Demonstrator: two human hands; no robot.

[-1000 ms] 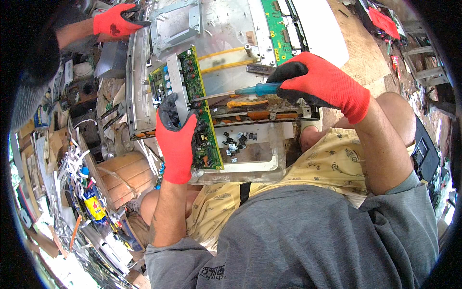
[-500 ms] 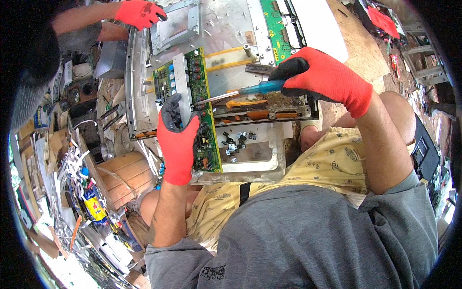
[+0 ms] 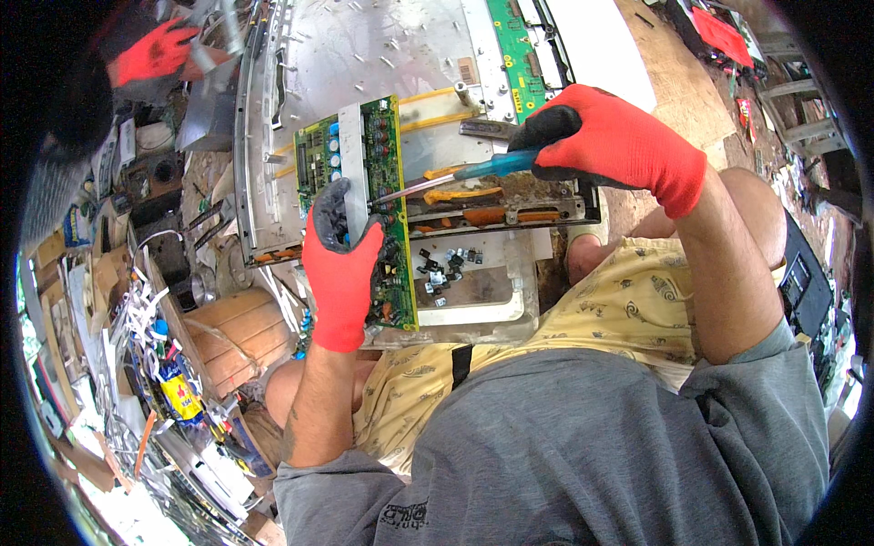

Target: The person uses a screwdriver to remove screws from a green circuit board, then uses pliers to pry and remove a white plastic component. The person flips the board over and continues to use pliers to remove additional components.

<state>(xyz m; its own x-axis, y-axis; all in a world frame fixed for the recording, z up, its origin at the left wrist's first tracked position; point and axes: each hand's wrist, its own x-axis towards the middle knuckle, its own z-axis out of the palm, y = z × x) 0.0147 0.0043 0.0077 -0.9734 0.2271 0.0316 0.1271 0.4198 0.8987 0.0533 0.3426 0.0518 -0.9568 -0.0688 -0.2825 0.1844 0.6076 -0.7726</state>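
My left hand (image 3: 342, 268), in a red glove with dark palm, grips a green circuit board (image 3: 394, 264) by its silver heat sink (image 3: 350, 136). Blue-topped capacitors stand along the board's left part. In my right hand (image 3: 610, 146), gloved the same way, is the blue translucent handle of a screwdriver (image 3: 496, 166). Its metal shaft points left, and the tip meets the board at the heat sink's edge, close to my left fingers. Beneath the board lies a large metal panel (image 3: 382, 45). Several small black components (image 3: 442, 268) lie just right of the board's lower end.
A co-worker's red-gloved hand (image 3: 155, 56) shows at the upper left, near a blurred metal piece. A long green board (image 3: 517, 55) runs along the panel's right side. An orange-handled tool (image 3: 462, 195) lies below the screwdriver. Scrap strips (image 3: 150, 337) pile up at the left.
The co-worker's hand and the metal frame have moved off the panel to the left. My circuit board has shifted slightly and stands straighter; the screwdriver stays against it.
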